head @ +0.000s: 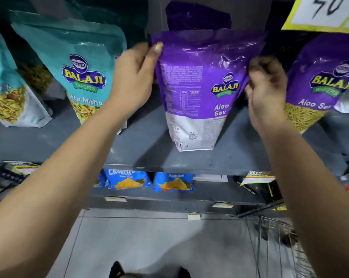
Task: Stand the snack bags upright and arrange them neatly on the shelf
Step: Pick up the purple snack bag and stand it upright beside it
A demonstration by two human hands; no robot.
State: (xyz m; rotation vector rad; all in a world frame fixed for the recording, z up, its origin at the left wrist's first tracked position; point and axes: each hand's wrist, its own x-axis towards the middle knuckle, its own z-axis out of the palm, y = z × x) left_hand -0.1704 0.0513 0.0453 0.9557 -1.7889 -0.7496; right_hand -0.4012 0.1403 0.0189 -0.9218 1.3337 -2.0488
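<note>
Glossy purple Aloo Sev pouch (205, 85) standing upright mid grey metal shelf (145, 141), back panel facing out. Left hand (133, 77) pinching its 9 o'clock edge; right hand (267, 91) curling at 3 o'clock edge, blurred, grip unclear. Two teal pouches (77, 71) showing yellow mix at 9 o'clock, second purple pouch (322, 85) at 3 o'clock.

So we count three purple Aloo Sev bags: the one in the middle (205, 85), one on the right (322, 83), and a darker one tucked behind the middle one (197, 17). Teal bags, we get two up front: the Khatta Mitha one (77, 65) and one at the left edge (3, 81). There might be more behind, too dark to tell. On the lower shelf, at least two blue chip bags (127, 178) (172, 181). Plus one handwritten yellow sign (322, 13).
</note>
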